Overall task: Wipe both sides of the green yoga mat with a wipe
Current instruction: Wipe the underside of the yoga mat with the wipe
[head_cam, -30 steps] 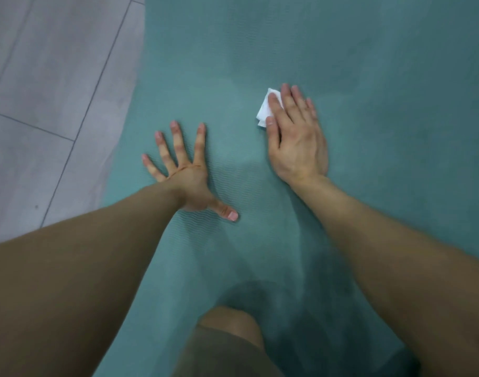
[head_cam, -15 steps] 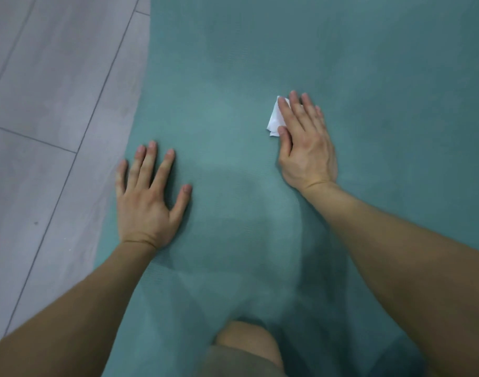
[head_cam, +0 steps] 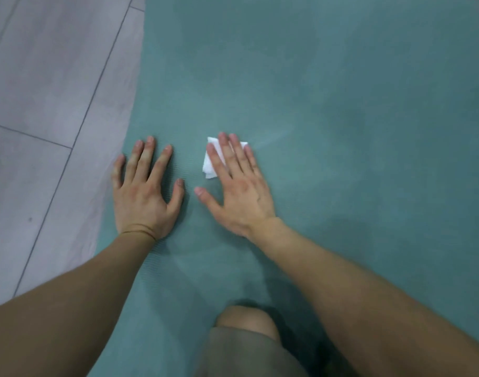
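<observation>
Your left hand (head_cam: 143,194) lies flat, released, near the mat's (head_cam: 341,104) left edge; your right hand (head_cam: 237,186) presses the one wipe (head_cam: 209,163) flat; open mat far and right.

The yoga mat (head_cam: 328,110) is a dull teal green, plain but for a fine ribbed weave showing near the wrists, with paler and darker patches across its surface. The wipe (head_cam: 211,161) is bright white. The floor (head_cam: 50,85) is pale grey with a faint lilac tint, streaked like wood grain and crossed by thin dark seams. The shorts (head_cam: 246,355) at the knee are muted olive grey.
</observation>
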`<state>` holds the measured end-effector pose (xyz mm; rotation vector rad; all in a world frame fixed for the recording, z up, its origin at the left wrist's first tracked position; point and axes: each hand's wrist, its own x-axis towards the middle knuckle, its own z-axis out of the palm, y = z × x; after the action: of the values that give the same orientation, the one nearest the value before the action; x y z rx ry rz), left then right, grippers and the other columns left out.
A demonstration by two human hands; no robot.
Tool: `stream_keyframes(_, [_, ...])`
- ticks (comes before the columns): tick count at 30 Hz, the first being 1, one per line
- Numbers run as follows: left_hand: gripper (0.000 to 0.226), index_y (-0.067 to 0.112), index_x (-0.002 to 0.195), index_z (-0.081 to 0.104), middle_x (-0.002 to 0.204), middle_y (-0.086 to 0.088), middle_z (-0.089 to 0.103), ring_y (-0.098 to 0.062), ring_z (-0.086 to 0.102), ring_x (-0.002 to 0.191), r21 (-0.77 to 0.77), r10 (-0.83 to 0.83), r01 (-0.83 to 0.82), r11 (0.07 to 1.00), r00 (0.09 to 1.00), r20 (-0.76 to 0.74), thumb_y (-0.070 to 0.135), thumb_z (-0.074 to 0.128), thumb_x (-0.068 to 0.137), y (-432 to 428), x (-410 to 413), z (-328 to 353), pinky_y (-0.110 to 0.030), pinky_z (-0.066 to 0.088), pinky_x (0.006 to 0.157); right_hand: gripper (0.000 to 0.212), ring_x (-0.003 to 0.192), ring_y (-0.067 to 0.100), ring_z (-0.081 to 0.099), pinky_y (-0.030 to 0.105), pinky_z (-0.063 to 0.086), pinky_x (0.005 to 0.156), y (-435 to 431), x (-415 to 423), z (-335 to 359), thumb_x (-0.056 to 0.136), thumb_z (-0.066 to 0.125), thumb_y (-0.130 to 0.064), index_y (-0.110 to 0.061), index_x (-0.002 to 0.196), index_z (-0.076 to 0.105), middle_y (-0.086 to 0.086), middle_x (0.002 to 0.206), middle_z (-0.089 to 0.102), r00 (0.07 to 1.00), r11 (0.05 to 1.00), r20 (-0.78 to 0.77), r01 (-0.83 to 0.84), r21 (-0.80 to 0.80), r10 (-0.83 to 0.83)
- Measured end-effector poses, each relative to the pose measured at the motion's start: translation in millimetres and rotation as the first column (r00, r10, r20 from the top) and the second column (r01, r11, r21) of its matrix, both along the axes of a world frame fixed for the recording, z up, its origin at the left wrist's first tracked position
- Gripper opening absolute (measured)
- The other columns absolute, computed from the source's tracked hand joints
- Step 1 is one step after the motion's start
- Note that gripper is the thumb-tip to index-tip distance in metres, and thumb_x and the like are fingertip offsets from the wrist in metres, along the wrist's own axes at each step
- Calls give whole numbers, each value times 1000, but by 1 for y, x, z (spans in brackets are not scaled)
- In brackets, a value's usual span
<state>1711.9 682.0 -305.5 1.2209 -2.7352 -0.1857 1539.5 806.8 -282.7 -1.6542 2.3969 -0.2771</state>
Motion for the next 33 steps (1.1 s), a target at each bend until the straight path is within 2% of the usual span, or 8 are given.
stream_keyframes(3, [67, 29, 163, 34, 174, 0, 22, -20, 16, 162, 4, -8, 8, 1000, 1000, 9, 51, 45, 101, 0, 3, 0, -54, 16, 128, 78, 165, 19, -4, 47, 10, 132, 13, -37, -1, 110, 31, -59, -15, 170, 9, 5, 178, 1, 984, 986, -73, -162, 39, 165])
stream_keyframes(10, [65, 28, 162, 37, 174, -1, 24, -21, 17, 161, -12, -3, 3, 1000, 1000, -20, 47, 47, 101, -1, 4, -1, -54, 16, 128, 85, 164, 30, -3, 50, 6, 132, 30, -107, 3, 107, 17, -64, -7, 169, 5, 17, 177, -1, 817, 814, -96, 576, 76, -569])
stream_keyframes(13, [62, 26, 162, 38, 174, -2, 24, -20, 17, 162, 3, 3, -3, 1000, 1000, -28, 43, 44, 102, 2, 5, -1, -55, 17, 128, 77, 164, 29, -5, 49, 6, 133, 22, -19, 1, 110, 29, -54, -10, 170, 10, 17, 177, 0, 985, 983, -41, 168, 73, -166])
stream_keyframes(16, [60, 26, 162, 39, 174, -2, 24, -20, 17, 162, 9, -1, 1, 1000, 999, -42, 40, 43, 103, 3, 3, 0, -55, 17, 128, 69, 165, 25, 0, 46, 10, 133, 32, -21, 2, 113, 31, -47, -12, 170, 13, 13, 177, 5, 980, 979, -51, -188, 81, 193])
stream_keyframes(21, [62, 24, 161, 40, 174, -8, 23, -23, 19, 161, -8, 4, -4, 1000, 999, -39, 41, 44, 101, 0, 3, -1, -56, 16, 128, 78, 164, 32, 0, 51, 7, 132, 38, -144, 8, 108, 15, -56, -6, 169, 5, 19, 176, 0, 873, 867, -139, 483, 124, -467])
stream_keyframes(23, [68, 19, 162, 37, 174, -12, 20, -25, 16, 162, -3, 54, -54, 999, 998, -34, 44, 46, 99, 1, 3, -4, -56, 14, 129, 74, 164, 33, -2, 52, 6, 132, 19, -117, 6, 111, 18, -51, -5, 169, 6, 21, 176, 1, 906, 906, -137, 414, 86, -401])
stream_keyframes(28, [77, 9, 163, 32, 174, -12, 21, -26, 14, 162, 13, 87, -86, 996, 995, -52, 48, 48, 98, 2, 1, -5, -56, 14, 129, 61, 165, 24, 4, 43, 9, 133, -20, -22, 5, 115, 26, -42, -16, 170, 17, 10, 177, 9, 929, 931, -62, -362, 54, 365])
stream_keyframes(33, [76, 10, 163, 33, 173, -12, 22, -26, 14, 162, 0, 86, -87, 996, 995, -42, 48, 49, 98, 1, 3, -7, -54, 16, 129, 72, 165, 25, 0, 42, 2, 134, -14, -132, 5, 111, 18, -51, -11, 170, 6, 13, 178, 2, 989, 990, -133, 78, 115, -63])
